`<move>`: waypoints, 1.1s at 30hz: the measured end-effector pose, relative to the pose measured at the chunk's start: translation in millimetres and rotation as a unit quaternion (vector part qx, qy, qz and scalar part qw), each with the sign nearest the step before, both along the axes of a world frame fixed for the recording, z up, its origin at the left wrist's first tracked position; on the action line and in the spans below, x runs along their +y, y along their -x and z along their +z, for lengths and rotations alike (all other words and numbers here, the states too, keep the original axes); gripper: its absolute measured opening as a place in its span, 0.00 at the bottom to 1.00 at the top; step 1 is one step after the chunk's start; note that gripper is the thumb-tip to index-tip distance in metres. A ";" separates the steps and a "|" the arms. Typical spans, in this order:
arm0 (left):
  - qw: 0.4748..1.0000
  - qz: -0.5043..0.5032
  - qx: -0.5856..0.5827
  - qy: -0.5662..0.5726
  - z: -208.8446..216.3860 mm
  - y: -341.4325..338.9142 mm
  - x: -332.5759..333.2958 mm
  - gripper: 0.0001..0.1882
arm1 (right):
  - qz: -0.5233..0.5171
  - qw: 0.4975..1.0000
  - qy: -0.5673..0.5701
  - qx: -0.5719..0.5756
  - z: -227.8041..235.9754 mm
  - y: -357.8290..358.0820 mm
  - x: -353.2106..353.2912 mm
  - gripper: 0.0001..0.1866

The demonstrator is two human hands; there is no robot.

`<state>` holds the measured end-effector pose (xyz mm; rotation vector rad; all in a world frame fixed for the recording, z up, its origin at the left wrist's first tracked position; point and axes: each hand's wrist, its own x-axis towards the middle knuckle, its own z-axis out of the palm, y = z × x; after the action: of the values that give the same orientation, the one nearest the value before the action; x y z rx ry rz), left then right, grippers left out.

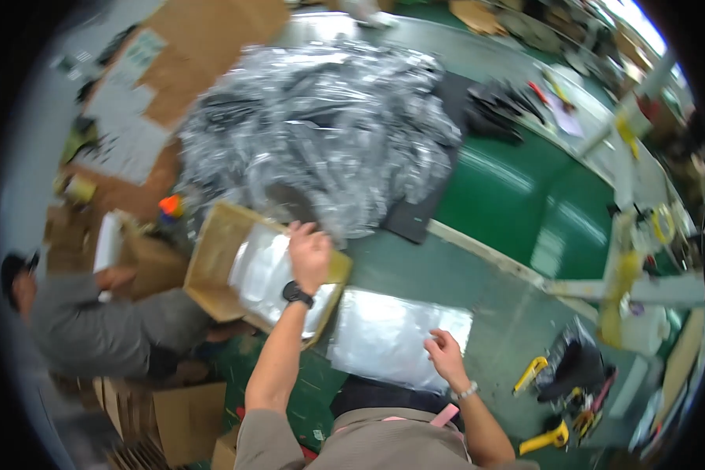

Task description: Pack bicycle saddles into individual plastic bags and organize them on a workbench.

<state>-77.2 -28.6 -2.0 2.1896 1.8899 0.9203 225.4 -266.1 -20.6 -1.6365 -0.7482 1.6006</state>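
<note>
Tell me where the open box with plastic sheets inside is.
In the head view, the open box is left of centre, below the plastic heap and left of the flat sheets on the table, with the left hand over it.

Green table, dark board under plastic heap, clear bags

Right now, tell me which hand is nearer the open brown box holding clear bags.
Left. The left hand appears over the right part of the open brown box; the right hand is farther right, by the flat clear plastic.
</note>
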 end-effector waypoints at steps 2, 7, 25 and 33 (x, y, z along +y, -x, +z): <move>0.996 0.048 -0.070 -0.005 14.2 0.0 -3.2 0.08 | 0.009 0.999 -0.010 -0.045 -9.0 -12.2 26.4 0.19; 0.995 0.021 -0.097 0.029 6.3 -10.0 -2.9 0.05 | -0.064 0.954 -0.103 -0.273 -44.9 -106.9 142.9 0.20; 0.999 0.012 0.047 0.018 -3.8 -0.7 7.2 0.16 | 0.276 0.508 -0.114 -0.808 -85.8 -261.0 600.3 0.59; 0.993 -0.007 0.119 0.016 -8.8 9.2 0.8 0.14 | 0.248 0.436 -0.194 -0.843 -101.8 -303.9 599.8 0.35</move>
<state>-86.4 -27.8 -10.9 2.3826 1.9685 0.6460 529.3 333.6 -122.4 -2.2412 -2.4052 -0.7866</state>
